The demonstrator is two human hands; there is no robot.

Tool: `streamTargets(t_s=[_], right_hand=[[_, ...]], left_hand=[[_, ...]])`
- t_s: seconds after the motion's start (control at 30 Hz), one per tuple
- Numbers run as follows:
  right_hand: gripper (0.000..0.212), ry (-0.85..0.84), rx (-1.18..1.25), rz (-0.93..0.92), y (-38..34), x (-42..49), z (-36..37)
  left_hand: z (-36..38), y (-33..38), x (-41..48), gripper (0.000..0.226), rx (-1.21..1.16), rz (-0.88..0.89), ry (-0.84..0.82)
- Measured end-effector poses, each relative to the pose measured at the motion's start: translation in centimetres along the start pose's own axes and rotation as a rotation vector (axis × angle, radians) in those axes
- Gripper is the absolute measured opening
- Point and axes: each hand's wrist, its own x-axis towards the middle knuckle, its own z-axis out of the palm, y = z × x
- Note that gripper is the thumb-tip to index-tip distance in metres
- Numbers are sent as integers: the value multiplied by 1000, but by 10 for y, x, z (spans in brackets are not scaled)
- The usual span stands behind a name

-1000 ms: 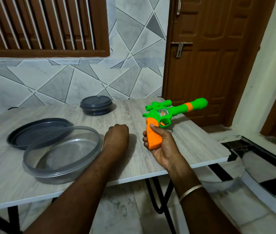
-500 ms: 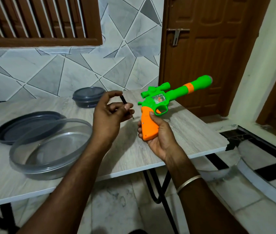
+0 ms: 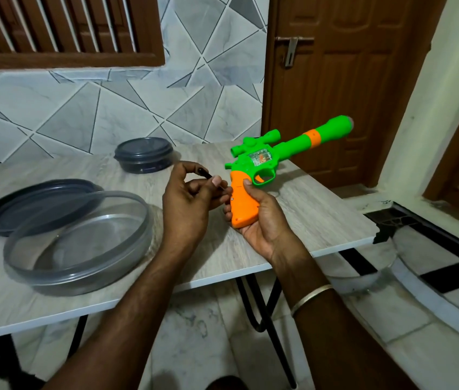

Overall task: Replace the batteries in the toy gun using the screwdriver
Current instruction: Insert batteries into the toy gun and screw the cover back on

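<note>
Three containers at the left of the worktop: dark lid, clear round tub, small lidded tub behind. Left hand: a fist on the worktop a second ago, now raised, pinching a slim screwdriver, tip close to the grip screw. Toy gun: held above the worktop, its orange grip wrapped by the right hand. Unscrewing looks imminent.
</note>
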Motion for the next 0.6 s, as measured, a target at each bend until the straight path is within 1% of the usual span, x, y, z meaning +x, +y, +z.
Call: streamTargets(t_s=[0.07,0.17,0.27,0.33,0.47,0.6], right_hand=[[44,-11,7,1,0,1,-1],[33,-25,1,2,0,0,-1],[29,-41,-4,14,-1,-1,0],[30,-35,4,15,-1,0,-1],[43,-14,14,4,0,2,-2],[43,-19,6,-7,0,1,0]], left_hand=[[0,-1,-1,18,7,10,0],[0,-1,-1,19,33,29,-11],[0,-2,-2,19,79,55,-25],[0,-3,-3,17,139,81,-45],[-2,-1,-1,18,192,90,-76],[-4,4,3,21,214,84,-98]])
